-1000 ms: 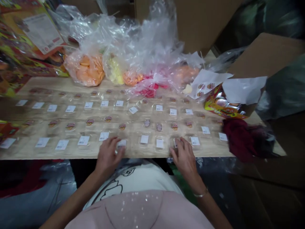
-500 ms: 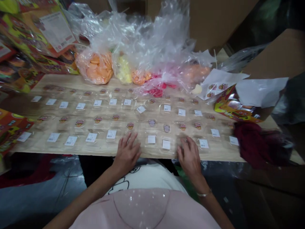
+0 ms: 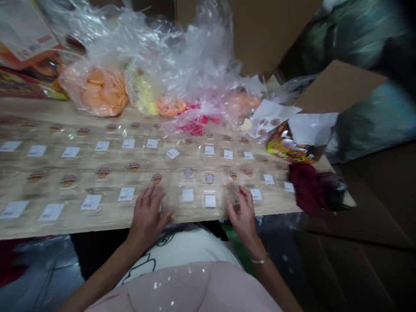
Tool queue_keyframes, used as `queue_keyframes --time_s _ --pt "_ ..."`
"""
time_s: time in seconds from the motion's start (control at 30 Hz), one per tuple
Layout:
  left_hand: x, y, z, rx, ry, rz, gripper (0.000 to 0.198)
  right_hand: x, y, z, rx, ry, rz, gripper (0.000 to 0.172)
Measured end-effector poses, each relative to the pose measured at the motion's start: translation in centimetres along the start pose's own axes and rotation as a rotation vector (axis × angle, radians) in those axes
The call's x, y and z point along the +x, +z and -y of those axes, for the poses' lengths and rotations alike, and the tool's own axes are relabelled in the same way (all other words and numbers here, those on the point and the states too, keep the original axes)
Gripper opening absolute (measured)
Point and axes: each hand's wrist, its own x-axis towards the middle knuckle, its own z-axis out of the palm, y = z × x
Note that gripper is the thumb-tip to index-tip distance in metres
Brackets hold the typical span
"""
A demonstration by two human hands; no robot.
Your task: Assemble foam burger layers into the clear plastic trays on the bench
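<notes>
Wooden table (image 3: 35,109) — left hand (image 3: 147,213) and right hand (image 3: 242,214) among labelled clear packs (image 3: 209,200)

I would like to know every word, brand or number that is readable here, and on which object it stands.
No text can be read for certain.
White labels: small print, too blurred.
Colourful stickers: lettering too small.
Open yellow-red box: printing blurred.
White panel, upper left: print unreadable.

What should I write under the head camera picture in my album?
A left hand and right hand among rows of clear packs on a table, with plastic bags behind.
</notes>
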Motion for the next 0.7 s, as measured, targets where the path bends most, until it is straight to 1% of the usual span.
queue_keyframes --time_s 0.07,0.13,0.2,0.23,0.27,0.33,0.4,0.43,0.5,0.53,0.6,0.63,0.7 --pt "0.0 0.5 0.6 -0.035 -0.004 0.010 0.041 0.1 -0.4 -0.1 0.196 0.150 -0.051 0.029" --pt "0.1 1.0 1.0 -0.081 -0.022 0.012 0.036 0.2 -0.5 -0.6 0.456 0.335 -0.088 0.032" --pt "0.2 1.1 0.9 -0.159 -0.080 -0.022 0.032 0.3 -0.4 -1.5 0.713 0.514 -0.100 0.035" --pt "0.3 1.0 0.8 -0.209 -0.125 -0.052 0.033 0.4 -0.2 -2.0 0.800 0.595 -0.103 0.035" --pt "0.3 0.8 0.6 -0.263 -0.182 -0.073 0.035 0.3 -0.1 -2.4 0.849 0.664 -0.109 0.036" --pt "0.5 0.3 0.2 -0.413 -0.343 -0.131 0.043 0.3 0.1 -2.9 0.841 0.738 -0.125 0.037" --pt "0.6 -0.3 -0.1 -0.635 -0.560 -0.193 0.052 0.2 0.0 -2.8 0.723 0.710 -0.144 0.040" --pt "0.7 -0.6 -0.3 -0.770 -0.683 -0.222 0.051 0.2 -0.2 -2.6 0.625 0.652 -0.148 0.041" --pt "1.1 -1.2 -0.5 -1.047 -0.922 -0.260 0.040 0.4 -0.8 -2.1 0.369 0.474 -0.144 0.039" --pt "1.3 -1.4 -0.6 -1.168 -1.022 -0.249 0.033 0.5 -1.2 -2.0 0.231 0.371 -0.142 0.036" --pt "1.7 -1.8 -0.8 -1.351 -1.160 -0.222 0.023 0.8 -2.1 -2.4 -0.023 0.191 -0.150 0.031" --pt "1.8 -1.9 -0.9 -1.397 -1.200 -0.214 0.022 0.9 -2.5 -2.9 -0.130 0.131 -0.155 0.030" --pt "1.7 -1.9 -1.0 -1.401 -1.234 -0.201 0.027 1.1 -3.3 -4.5 -0.298 0.062 -0.125 0.033"
